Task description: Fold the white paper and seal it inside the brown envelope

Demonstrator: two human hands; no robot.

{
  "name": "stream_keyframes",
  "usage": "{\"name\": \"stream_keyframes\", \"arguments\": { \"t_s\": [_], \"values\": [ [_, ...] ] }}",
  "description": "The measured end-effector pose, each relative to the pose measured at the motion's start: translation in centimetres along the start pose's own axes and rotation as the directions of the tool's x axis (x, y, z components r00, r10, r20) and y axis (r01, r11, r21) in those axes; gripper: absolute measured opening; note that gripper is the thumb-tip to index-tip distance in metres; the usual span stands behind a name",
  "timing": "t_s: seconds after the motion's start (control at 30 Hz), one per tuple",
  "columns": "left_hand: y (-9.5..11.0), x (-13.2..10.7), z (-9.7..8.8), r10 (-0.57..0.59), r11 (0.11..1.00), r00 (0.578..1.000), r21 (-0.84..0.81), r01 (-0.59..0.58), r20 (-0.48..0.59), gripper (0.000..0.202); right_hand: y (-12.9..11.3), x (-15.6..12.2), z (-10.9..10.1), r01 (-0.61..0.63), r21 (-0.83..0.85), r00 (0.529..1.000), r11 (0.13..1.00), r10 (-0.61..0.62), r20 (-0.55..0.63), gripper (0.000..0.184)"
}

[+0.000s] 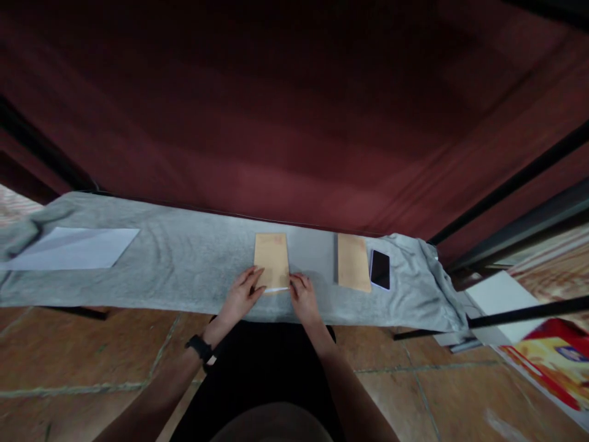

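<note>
A tan envelope (272, 258) lies flat on the grey cloth (184, 270) in front of me. My left hand (242, 299) rests at its near left corner, fingers pressed on the edge. My right hand (304, 298) touches the near right corner, fingers curled onto the envelope's edge. A thin white strip shows along the envelope's near edge between my hands. A black watch sits on my left wrist.
A stack of tan envelopes (353, 262) lies to the right, with a dark phone (380, 269) beside it. A white sheet of paper (73, 248) lies at the far left. A dark red curtain hangs behind. Tiled floor below; coloured boxes at right.
</note>
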State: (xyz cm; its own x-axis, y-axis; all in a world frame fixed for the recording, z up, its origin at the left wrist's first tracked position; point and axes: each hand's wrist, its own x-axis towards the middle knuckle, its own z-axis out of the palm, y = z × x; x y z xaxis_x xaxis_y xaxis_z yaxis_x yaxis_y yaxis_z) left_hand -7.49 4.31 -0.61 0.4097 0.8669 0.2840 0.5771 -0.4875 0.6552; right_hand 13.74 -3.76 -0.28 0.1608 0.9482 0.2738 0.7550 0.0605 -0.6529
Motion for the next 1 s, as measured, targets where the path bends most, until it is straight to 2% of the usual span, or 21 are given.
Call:
{"name": "stream_keyframes", "arguments": {
  "t_s": [0.07, 0.2, 0.33, 0.47, 0.57, 0.7, 1.0],
  "values": [
    [-0.3, -0.7, -0.2, 0.075, 0.993, 0.991, 0.078, -0.084, 0.111, 0.043, 0.1, 0.7, 0.3, 0.074, -0.025, 0.993, 0.997, -0.072, 0.091, 0.031],
    [-0.3, -0.9, -0.8, 0.087, 0.965, 0.971, 0.224, -0.138, 0.224, 0.040, 0.4, 1.6, 0.7, 0.147, -0.143, 0.962, 0.979, -0.108, 0.251, 0.029],
    [0.5, -0.3, -1.3, 0.107, 0.918, 0.942, 0.333, -0.216, 0.318, 0.038, 0.6, 1.8, 0.4, 0.241, -0.307, 0.931, 0.921, -0.129, 0.342, 0.030],
    [1.0, 0.1, -1.6, 0.133, 0.845, 0.905, 0.431, -0.317, 0.404, 0.041, 0.5, 1.9, -0.1, 0.325, -0.399, 0.901, 0.857, -0.152, 0.407, 0.031],
    [1.0, 0.3, -1.8, 0.151, 0.809, 0.892, 0.466, -0.359, 0.426, 0.049, 0.3, 2.0, -0.3, 0.345, -0.422, 0.896, 0.839, -0.160, 0.414, 0.030],
    [0.9, 0.2, -2.0, 0.181, 0.802, 0.889, 0.460, -0.381, 0.421, 0.051, 0.2, 1.9, -0.3, 0.348, -0.415, 0.901, 0.840, -0.178, 0.395, 0.027],
    [1.0, 0.2, -1.9, 0.216, 0.829, 0.920, 0.437, -0.349, 0.326, 0.031, 0.9, 1.2, 0.4, 0.236, -0.300, 0.950, 0.924, -0.155, 0.270, 0.027]
  ]
}}
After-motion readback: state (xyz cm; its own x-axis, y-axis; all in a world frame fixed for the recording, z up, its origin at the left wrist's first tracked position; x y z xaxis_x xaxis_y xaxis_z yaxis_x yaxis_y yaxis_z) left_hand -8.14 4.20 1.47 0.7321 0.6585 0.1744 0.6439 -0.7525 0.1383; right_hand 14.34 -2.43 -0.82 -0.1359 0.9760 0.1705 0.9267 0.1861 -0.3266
